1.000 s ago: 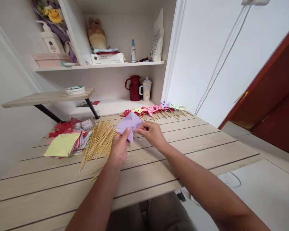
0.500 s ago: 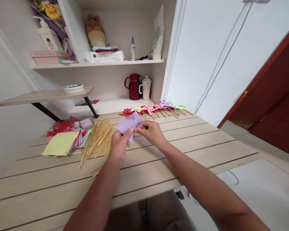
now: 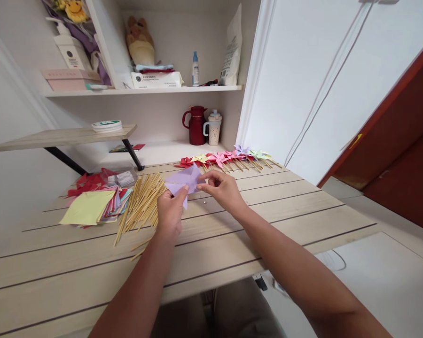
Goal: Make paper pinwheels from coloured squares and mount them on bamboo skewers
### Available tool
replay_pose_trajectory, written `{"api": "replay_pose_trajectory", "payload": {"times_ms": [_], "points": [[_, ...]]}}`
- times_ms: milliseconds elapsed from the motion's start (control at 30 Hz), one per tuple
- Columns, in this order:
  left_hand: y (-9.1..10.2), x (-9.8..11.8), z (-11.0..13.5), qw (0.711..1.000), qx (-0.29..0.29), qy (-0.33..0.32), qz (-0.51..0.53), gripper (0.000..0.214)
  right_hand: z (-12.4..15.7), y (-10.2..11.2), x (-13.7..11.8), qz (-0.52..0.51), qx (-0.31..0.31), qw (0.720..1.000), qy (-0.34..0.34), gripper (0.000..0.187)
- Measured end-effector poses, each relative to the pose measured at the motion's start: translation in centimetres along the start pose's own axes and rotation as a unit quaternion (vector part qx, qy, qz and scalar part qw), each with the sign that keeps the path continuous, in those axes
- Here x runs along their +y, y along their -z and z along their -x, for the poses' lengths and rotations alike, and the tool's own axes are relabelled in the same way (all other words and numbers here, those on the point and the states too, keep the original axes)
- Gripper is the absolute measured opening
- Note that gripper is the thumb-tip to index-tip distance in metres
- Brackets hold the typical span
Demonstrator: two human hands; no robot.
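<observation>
One jug (image 3: 197, 127), contents hidden, beyond lilac paper (image 3: 184, 178)

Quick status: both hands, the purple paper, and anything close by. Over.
Left hand pinching purple paper. Right hand at paper's right edge, grip unclear. Paper held above table. Sticks heaped left of left hand.

Lilac sheet (image 3: 186, 175): smooth, matt paper. Sticks (image 3: 143, 199), at its 8 o'clock: bare, matt wood. Pinwheels (image 3: 219, 160), 2 o'clock: matt paper. Jug (image 3: 197, 126): smooth, glossy. Tabletop (image 3: 285, 199): matt wood grain.

Lilac paper (image 3: 183, 177) with pointed flaps sits raised between the hands (image 3: 169, 211)
</observation>
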State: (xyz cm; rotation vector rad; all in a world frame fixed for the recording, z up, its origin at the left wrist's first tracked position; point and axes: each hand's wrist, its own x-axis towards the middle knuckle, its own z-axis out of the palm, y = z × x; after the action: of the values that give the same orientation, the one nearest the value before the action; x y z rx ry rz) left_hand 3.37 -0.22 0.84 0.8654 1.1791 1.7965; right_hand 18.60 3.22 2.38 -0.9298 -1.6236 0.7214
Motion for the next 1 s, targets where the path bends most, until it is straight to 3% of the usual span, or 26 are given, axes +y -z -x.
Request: {"api": "replay_pose_trajectory", "payload": {"times_ms": [133,233,333,433,533,667,1000], "points": [[0.3,0.2,-0.4,0.998,0.036,-0.016,-0.047,0.024,-0.3,0.9,-0.1,0.014,0.053,0.996,0.065,0.051],[0.4,0.2,-0.4,0.993,0.02,-0.044,-0.109,0.021,-0.5,1.5,0.1,0.028,0.037,0.996,0.081,0.072],[0.4,-0.1,-0.3,0.975,-0.021,-0.123,-0.182,0.013,-0.6,1.7,0.4,0.026,0.004,0.997,0.077,0.085],[0.5,-0.2,-0.3,0.937,-0.036,-0.226,-0.265,0.011,-0.6,1.6,0.5,0.084,0.005,0.989,0.121,0.096],[0.6,-0.2,-0.3,0.903,-0.033,-0.289,-0.317,0.02,-0.4,1.5,0.1,0.185,0.019,0.968,0.167,0.084],[0.6,-0.3,-0.4,0.881,-0.035,-0.317,-0.349,0.022,-0.1,1.4,-0.3,0.267,0.026,0.944,0.193,0.061],[0.6,-0.5,0.0,0.835,-0.058,-0.37,-0.403,0.01,-0.2,0.6,0.2,0.25,-0.023,0.943,0.217,0.007]]}}
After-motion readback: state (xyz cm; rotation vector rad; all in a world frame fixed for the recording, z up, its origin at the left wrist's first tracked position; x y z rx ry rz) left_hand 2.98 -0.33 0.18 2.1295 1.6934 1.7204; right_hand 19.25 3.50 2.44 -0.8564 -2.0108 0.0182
